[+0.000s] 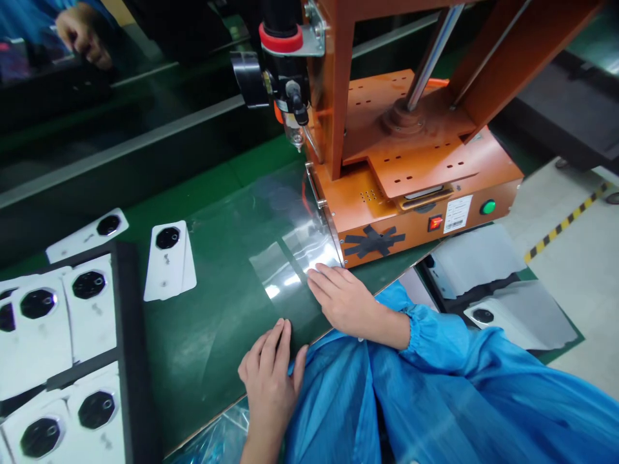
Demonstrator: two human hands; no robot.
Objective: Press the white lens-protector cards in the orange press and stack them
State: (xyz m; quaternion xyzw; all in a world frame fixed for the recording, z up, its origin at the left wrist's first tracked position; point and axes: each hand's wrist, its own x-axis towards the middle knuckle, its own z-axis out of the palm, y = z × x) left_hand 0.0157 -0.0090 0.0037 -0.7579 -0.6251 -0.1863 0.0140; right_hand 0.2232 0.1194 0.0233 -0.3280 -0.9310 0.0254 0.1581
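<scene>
My left hand (pixel 271 364) rests at the front edge of the green tabletop (pixel 227 341), fingers stretched forward and the thumb apart, with nothing visible in it. Fingers extended, my right hand (pixel 351 304) lies palm down on the clear sheet over the table, beside the machine's front corner, and nothing shows in its grasp. Just behind my hands stands an orange press machine (pixel 387 225) with a lit red switch (pixel 435 223) and a green button (pixel 488 207). A pair of overlapping white phone back panels (pixel 171 264) with a black camera area lies to the left.
A black divided tray (pixel 133 348) at the left holds several white phone back panels (pixel 91 316). Another panel (pixel 87 235) leans against its far edge. At the right, below the machine, are more panels partly under white sheets (pixel 478 258). Another person's hand (pixel 84 35) appears at the far left.
</scene>
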